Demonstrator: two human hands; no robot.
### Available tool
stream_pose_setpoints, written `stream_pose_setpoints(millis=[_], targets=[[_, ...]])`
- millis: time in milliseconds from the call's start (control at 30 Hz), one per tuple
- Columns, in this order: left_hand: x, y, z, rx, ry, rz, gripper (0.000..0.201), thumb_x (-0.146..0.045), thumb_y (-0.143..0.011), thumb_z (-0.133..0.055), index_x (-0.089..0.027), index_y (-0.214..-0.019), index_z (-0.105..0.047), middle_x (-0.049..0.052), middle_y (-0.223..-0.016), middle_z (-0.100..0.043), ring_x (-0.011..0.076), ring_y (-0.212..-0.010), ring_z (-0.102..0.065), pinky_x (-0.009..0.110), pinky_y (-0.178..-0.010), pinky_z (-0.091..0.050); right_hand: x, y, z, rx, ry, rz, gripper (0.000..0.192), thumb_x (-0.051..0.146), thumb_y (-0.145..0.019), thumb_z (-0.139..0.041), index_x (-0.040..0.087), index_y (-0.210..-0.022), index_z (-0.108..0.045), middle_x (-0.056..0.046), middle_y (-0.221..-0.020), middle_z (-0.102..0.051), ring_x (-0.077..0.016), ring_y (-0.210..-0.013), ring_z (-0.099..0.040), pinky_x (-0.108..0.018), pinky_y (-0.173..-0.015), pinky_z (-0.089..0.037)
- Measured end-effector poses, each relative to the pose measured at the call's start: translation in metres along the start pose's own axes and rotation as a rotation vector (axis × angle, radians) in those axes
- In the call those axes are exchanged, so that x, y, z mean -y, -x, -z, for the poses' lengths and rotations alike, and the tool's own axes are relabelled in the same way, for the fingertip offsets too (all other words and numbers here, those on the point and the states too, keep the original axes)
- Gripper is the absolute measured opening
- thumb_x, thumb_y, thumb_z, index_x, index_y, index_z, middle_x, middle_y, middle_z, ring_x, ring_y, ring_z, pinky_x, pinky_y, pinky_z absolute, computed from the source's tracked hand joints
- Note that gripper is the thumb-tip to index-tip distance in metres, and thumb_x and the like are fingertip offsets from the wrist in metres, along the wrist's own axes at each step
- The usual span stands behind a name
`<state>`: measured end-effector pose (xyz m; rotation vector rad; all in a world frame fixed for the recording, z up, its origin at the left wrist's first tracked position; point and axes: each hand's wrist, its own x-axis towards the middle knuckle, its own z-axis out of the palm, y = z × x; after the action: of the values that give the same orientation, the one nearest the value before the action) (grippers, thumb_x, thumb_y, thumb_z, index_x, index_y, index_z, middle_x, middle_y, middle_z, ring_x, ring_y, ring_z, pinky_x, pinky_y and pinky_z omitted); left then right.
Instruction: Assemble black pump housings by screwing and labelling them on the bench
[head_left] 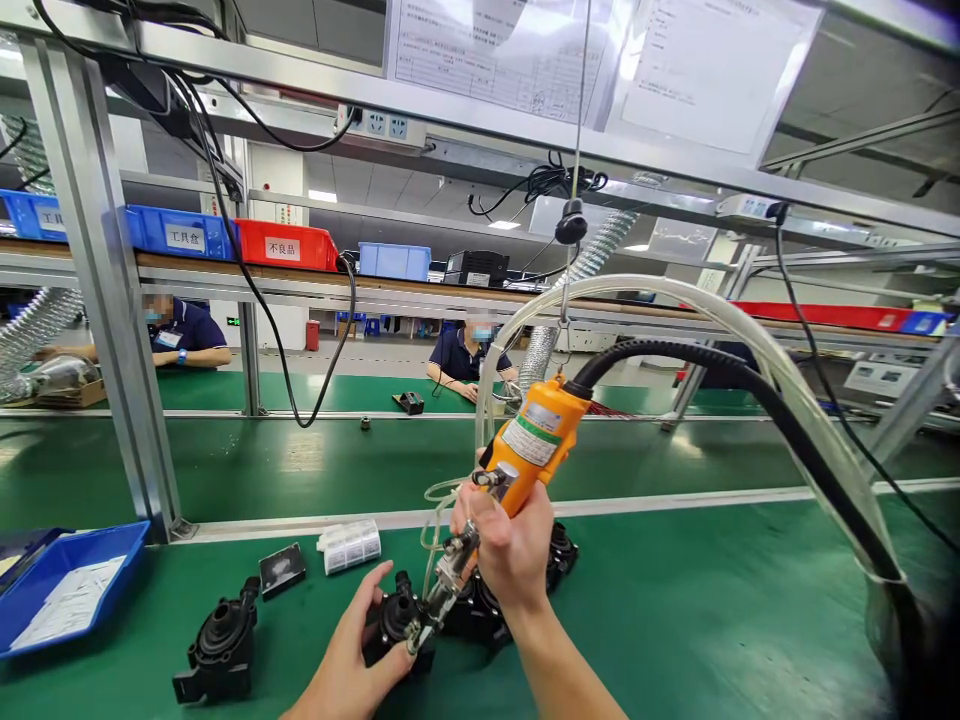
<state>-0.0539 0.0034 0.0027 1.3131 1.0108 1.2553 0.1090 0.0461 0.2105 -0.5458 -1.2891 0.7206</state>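
My right hand (pixel 514 545) is wrapped round an orange electric screwdriver (pixel 529 435), tilted with its metal tip pointing down and to the left. The tip meets the edge of a black pump housing (pixel 400 612) on the green bench. My left hand (pixel 356 650) grips that housing from the left, thumb in front by the screwdriver tip and fingers behind. More black housings (pixel 561 555) stand behind and under my right hand, partly hidden by it. Another black pump housing (pixel 223 640) sits apart at the left.
A blue tray (pixel 124 575) with white papers lies far left. A small black box (pixel 283 570) and a white label roll (pixel 349 546) are behind my left hand. A black cable and clear hose (pixel 750 335) arch rightwards from the screwdriver. Two people sit across the benches.
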Motion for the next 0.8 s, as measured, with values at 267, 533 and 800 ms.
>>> stream_pose_setpoints(millis=[267, 533, 800], targets=[[-0.030, 0.005, -0.003, 0.029, 0.001, 0.042, 0.101, -0.065, -0.078, -0.081, -0.020, -0.156, -0.035, 0.010, -0.119, -0.051, 0.0284, -0.107, -0.062, 0.041, -0.096, -0.055, 0.002, 0.005, -0.013, 0.018, -0.025, -0.060, 0.036, 0.041, -0.075, -0.080, 0.025, -0.092, -0.053, 0.006, -0.067, -0.052, -0.0120, -0.049, -0.047, -0.025, -0.043, -0.043], [-0.031, 0.004, -0.006, -0.007, 0.054, 0.054, 0.092, -0.055, -0.076, -0.086, -0.022, -0.149, -0.040, 0.015, -0.141, -0.055, 0.0343, -0.137, -0.051, 0.042, -0.115, -0.044, 0.008, 0.015, -0.031, 0.065, -0.001, -0.052, 0.037, 0.038, -0.067, -0.078, 0.026, -0.085, -0.047, 0.008, -0.063, -0.046, -0.0111, -0.049, -0.043, -0.024, -0.043, -0.044], [-0.016, 0.004, 0.003, 0.018, 0.031, 0.037, 0.106, -0.066, -0.077, -0.084, -0.021, -0.159, -0.035, 0.016, -0.143, -0.057, 0.0336, -0.131, -0.059, 0.043, -0.114, -0.047, 0.002, 0.010, -0.024, 0.024, 0.022, -0.052, 0.039, 0.037, -0.068, -0.079, 0.024, -0.090, -0.050, 0.007, -0.067, -0.049, -0.0112, -0.052, -0.043, -0.024, -0.046, -0.044]])
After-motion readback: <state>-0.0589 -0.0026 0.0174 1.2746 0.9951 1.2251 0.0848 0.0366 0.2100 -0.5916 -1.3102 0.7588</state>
